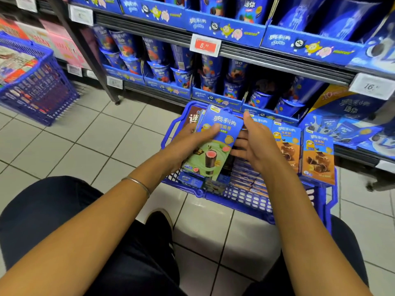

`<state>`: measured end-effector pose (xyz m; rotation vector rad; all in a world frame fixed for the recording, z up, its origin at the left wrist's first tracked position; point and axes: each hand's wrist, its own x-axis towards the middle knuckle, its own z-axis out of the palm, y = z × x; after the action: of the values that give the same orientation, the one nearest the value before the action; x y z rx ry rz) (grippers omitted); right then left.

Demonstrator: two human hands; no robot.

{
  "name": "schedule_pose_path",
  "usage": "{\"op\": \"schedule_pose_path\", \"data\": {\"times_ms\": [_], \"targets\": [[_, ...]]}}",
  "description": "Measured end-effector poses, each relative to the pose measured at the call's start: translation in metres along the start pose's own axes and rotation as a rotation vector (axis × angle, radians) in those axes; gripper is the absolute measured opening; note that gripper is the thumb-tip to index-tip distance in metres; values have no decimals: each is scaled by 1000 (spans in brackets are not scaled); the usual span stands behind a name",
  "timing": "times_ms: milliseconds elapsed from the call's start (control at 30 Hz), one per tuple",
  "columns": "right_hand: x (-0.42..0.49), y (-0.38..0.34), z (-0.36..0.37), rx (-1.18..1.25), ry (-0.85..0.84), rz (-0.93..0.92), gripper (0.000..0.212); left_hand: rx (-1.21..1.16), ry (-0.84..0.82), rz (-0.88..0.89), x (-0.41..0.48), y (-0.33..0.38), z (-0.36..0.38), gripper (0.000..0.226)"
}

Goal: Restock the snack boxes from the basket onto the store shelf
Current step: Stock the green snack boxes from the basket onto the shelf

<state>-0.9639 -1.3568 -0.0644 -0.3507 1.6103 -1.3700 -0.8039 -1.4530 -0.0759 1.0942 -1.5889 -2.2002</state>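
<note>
A blue plastic basket [245, 201] stands on the tiled floor in front of the shelf. My left hand [188, 144] grips a blue-and-green snack box [215, 142] above the basket, thumb across its front. My right hand [254, 144] is beside the box's right edge, fingers fairly straight and reaching behind it, thumb up near the top corner. Two blue-and-orange snack boxes [318, 159] stand upright at the basket's right side. More boxes lie flat inside the basket, partly hidden by my hands.
The store shelf [277, 58] ahead holds blue snack cups and boxes, with price tags [205, 46] on the rails. A second blue basket [36, 90] full of goods stands at the left. My knees and one shoe frame the white-tiled floor.
</note>
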Motion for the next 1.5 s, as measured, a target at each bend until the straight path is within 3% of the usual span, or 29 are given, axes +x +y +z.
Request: {"op": "schedule_pose_path", "data": {"times_ms": [167, 300, 367, 433, 567, 733, 800, 900, 967, 1000, 1133, 1500], "targets": [[2, 6, 1, 13, 151, -125, 42, -78, 149, 17, 4, 1, -4, 42], [-8, 29, 11, -54, -49, -97, 43, -223, 129, 16, 4, 7, -3, 46], [-11, 37, 25, 32, -138, -74, 44, -312, 108, 3, 3, 8, 3, 45], [-13, 40, 37, 151, -132, -72, 43, -343, 126, -1, 3, 7, 8, 46], [-10, 39, 34, 165, -68, -67, 45, -297, 115, -10, 1, 5, 13, 41], [-4, 45, 17, 322, -192, -19, 63, -224, 209, 53, 0, 6, 15, 38], [-3, 62, 12, 137, -108, 23, 51, -249, 221, 56, -1, 11, 12, 39], [5, 103, -3, -557, -76, 90, 32, -315, 216, 69, -1, 20, 8, 34], [12, 129, -15, -1055, -177, 93, 35, -377, 182, 73, -3, 25, 6, 23], [14, 136, -18, -1181, -209, 121, 45, -407, 158, 76, -3, 27, 5, 17], [28, 145, -18, -1147, -211, 182, 70, -452, 99, 66, -7, 30, 6, 15], [48, 164, -25, -1421, -176, 194, 54, -384, 80, 3, -12, 25, 10, 29]]}}
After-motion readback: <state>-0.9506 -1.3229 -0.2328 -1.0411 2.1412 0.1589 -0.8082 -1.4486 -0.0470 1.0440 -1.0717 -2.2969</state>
